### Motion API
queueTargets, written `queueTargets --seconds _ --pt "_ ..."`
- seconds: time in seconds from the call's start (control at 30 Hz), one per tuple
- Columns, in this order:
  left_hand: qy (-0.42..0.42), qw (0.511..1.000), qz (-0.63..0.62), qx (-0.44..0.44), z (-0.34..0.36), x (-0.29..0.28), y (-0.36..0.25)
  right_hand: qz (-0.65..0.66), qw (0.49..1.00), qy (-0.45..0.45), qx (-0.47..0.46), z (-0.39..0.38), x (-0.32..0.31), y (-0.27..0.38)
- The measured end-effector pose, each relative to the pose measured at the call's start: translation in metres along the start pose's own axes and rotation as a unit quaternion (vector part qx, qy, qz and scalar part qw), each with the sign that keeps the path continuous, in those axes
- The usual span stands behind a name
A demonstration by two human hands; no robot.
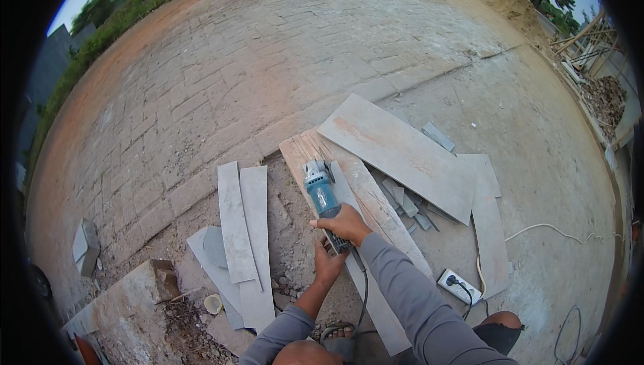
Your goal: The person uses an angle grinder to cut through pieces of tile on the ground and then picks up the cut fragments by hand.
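Observation:
A teal and black angle grinder (323,194) points away from me, its metal head over a thick, scored wooden board (389,207). My right hand (345,223) is closed round the grinder's body from the right. Behind it, my left hand (328,262) holds the grinder's black rear end, with fingers curled against it. Below and right of the tool, a long grey tile strip (376,298) lies along the board toward my feet. The grinder's disc sits by the strip's far end; whether it touches the tile I cannot tell. A dark cord (365,298) trails from the grinder toward me.
Cut tile strips (253,244) lie at left beside a broken concrete block (137,291). A large tile (396,154) leans over offcuts (402,199) at right. Near my right knee is a white power strip (459,286) with a plug in it. Paving (221,63) stretches ahead.

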State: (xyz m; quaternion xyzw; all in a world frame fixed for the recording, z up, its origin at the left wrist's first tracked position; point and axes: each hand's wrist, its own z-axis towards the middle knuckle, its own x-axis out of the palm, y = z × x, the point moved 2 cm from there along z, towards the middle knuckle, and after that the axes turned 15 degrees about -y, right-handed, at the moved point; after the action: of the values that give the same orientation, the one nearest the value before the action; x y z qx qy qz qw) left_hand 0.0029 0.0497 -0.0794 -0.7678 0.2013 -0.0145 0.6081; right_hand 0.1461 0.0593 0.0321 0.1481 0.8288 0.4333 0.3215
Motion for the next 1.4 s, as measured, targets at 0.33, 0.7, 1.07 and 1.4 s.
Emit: queueTargets --seconds 0.33,0.7,1.07,1.4 --pt "-0.006 1.0 0.014 0.008 -0.001 0.0 -0.003 -0.002 1.0 -0.008 -0.005 -0.005 0.0 -0.002" --pt "0.004 1.0 0.01 -0.007 -0.001 0.001 -0.004 -0.007 1.0 -0.002 0.0 0.0 0.002 -0.007" --pt "-0.007 0.999 0.022 0.026 0.0 0.002 0.0 -0.013 1.0 -0.003 0.001 -0.002 0.003 -0.012" --pt "-0.007 1.0 0.014 0.024 -0.001 0.002 -0.003 -0.015 1.0 0.003 0.004 -0.005 0.0 -0.009"
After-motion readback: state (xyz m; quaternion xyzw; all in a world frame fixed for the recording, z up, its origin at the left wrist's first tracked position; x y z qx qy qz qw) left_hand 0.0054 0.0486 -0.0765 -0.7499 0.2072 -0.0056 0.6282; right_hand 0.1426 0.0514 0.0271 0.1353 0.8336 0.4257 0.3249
